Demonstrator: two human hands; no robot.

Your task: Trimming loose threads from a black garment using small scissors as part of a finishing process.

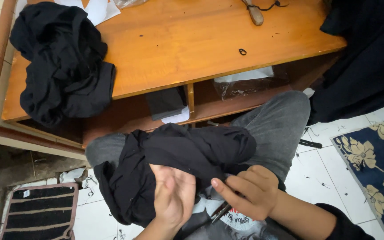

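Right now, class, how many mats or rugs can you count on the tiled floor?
2. A black striped mat lies at the lower left below the wooden table; a blue floral rug lies at the right edge. Others may lie out of view.
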